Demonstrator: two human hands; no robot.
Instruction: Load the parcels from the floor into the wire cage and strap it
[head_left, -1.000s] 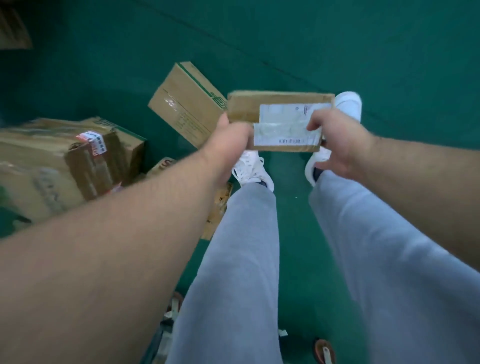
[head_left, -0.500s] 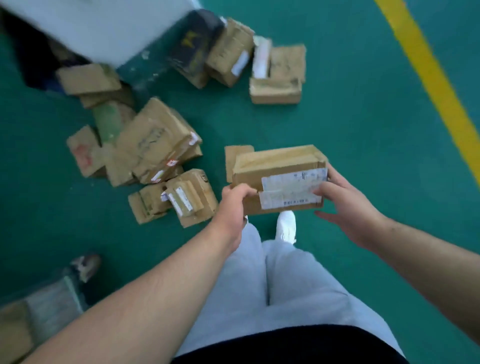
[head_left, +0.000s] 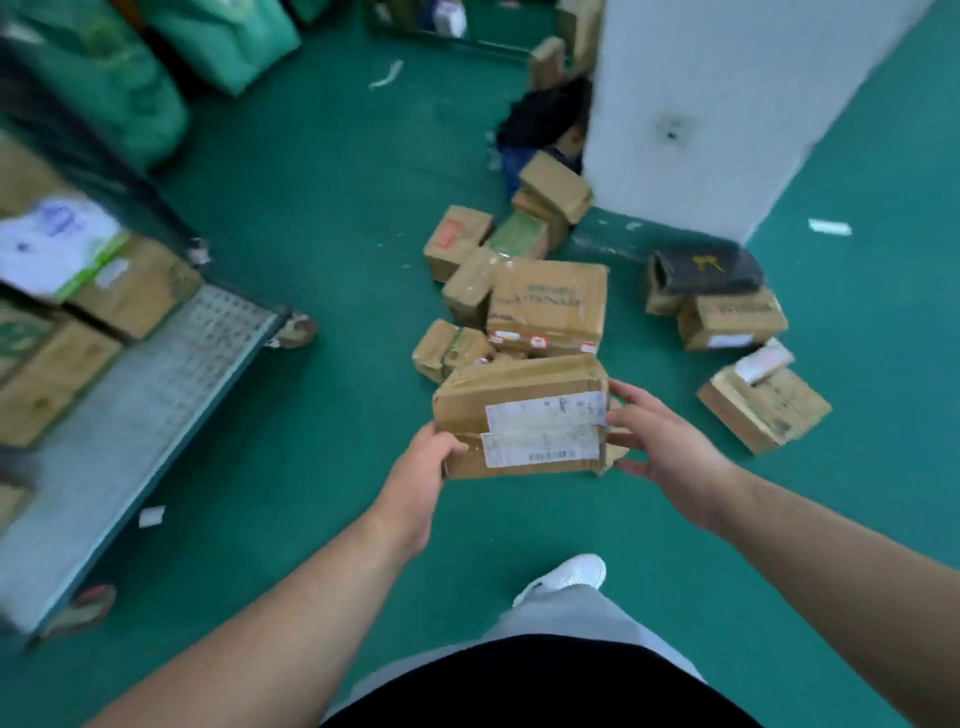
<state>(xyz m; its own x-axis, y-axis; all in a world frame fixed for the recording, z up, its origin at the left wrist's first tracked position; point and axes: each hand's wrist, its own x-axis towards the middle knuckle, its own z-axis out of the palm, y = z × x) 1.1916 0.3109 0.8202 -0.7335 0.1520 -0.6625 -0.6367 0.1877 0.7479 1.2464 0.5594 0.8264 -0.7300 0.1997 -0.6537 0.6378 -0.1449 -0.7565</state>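
Green painted floor (head_left: 337, 208) filled the frame. Over it the left hand (head_left: 426, 467) clutched the lower left corner of the parcel (head_left: 519, 415), thumb across its front, while the right hand (head_left: 660, 441) pressed spread, nearly straight fingers against the right end, so the box hung at centre frame, clear of the ground. A second earlier the same parcel had been low over the person's legs; since then the view had lifted and the wire cage (head_left: 171, 374) had come into sight at the left edge, so the pickup looked done and the carry remained. Cartons (head_left: 130, 291) already sat deep in the cage, with bare mesh in front of them. Beyond the parcel the floor pile (head_left: 545, 301) lay beside a white pillar (head_left: 727, 104) — plenty left to load, strapping far off. Only open floor showed between parcel and cage.
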